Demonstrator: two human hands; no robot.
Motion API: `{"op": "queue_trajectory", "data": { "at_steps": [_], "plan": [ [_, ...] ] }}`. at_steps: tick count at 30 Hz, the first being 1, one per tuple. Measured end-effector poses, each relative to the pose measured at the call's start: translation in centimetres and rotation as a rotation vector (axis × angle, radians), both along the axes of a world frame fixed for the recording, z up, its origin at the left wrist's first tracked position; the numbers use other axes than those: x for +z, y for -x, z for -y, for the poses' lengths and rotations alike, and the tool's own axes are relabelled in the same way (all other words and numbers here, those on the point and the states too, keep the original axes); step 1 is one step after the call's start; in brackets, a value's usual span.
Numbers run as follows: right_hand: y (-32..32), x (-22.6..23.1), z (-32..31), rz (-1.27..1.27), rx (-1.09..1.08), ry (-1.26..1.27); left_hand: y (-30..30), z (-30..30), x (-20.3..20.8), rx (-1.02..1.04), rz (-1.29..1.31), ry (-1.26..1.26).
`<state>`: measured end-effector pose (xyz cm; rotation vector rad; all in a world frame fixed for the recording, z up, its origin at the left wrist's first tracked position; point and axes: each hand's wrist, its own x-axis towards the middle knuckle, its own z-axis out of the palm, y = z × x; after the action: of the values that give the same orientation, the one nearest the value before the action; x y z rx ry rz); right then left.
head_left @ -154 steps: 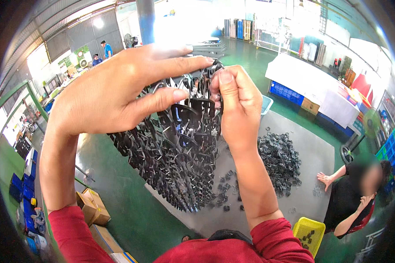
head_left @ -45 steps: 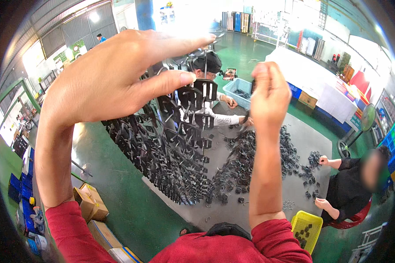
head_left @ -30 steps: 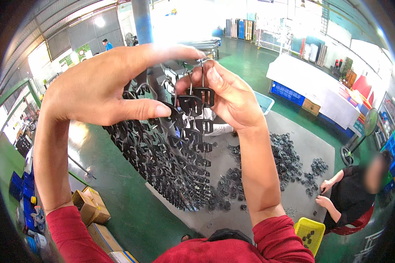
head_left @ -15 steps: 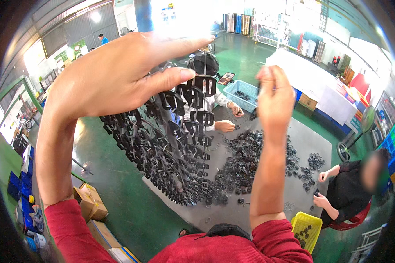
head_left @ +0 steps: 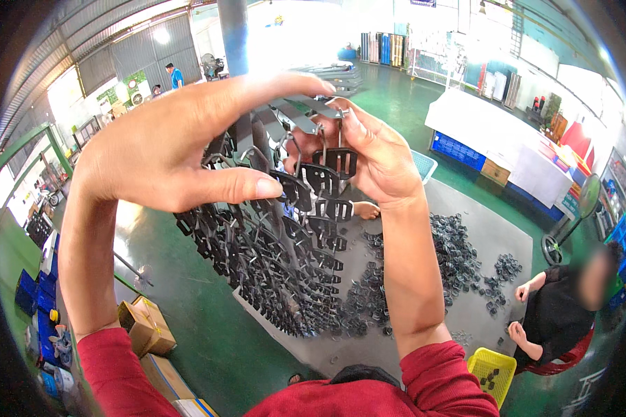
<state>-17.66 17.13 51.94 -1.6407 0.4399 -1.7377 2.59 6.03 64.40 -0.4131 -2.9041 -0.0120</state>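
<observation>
A tall rack hung with rows of black slotted buckles (head_left: 320, 179) stands in front of me, its flat metal arms (head_left: 295, 115) fanning out at the top. My left hand (head_left: 181, 142) curves around its upper left side, open, index finger stretched over the arms. The left thumb lies below, against a buckle; the other left fingers are hidden. At the rack's upper right, my right hand (head_left: 386, 156) closes thumb and fingers around the end of a wire hook (head_left: 341, 132). A black buckle (head_left: 339, 163) hangs just below that hook, next to my right palm.
Black pieces (head_left: 459, 254) lie heaped on a grey table (head_left: 494, 208). A co-worker (head_left: 556, 306) sits at the right beside a yellow basket (head_left: 490, 375). Another person's hand (head_left: 366, 210) shows behind the rack. Cardboard boxes (head_left: 146, 326) stand at lower left; a blue basket (head_left: 424, 167) is partly hidden.
My right hand has moved left from beside the rack, with a dark piece in it, to the hook ends. My left hand stays around the rack's top, slightly lower.
</observation>
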Motion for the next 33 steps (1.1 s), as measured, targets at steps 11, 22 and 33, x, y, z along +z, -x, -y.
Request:
{"op": "queue_trajectory", "data": {
  "at_steps": [11,22,33],
  "plan": [
    [-2.1,-1.2,-1.2,0.173,-0.439,0.167,1.1,-1.4,-0.7,-0.024,-0.094,0.214],
    [5.5,-2.7,-8.6,-0.655,-2.352,-0.176,2.8,-2.7,-0.7,0.070,-0.099,0.213],
    [-0.6,-0.5,-1.8,0.074,-0.054,-0.029,1.7,-1.1,0.6,-0.106,-0.017,0.123]
  ]
}}
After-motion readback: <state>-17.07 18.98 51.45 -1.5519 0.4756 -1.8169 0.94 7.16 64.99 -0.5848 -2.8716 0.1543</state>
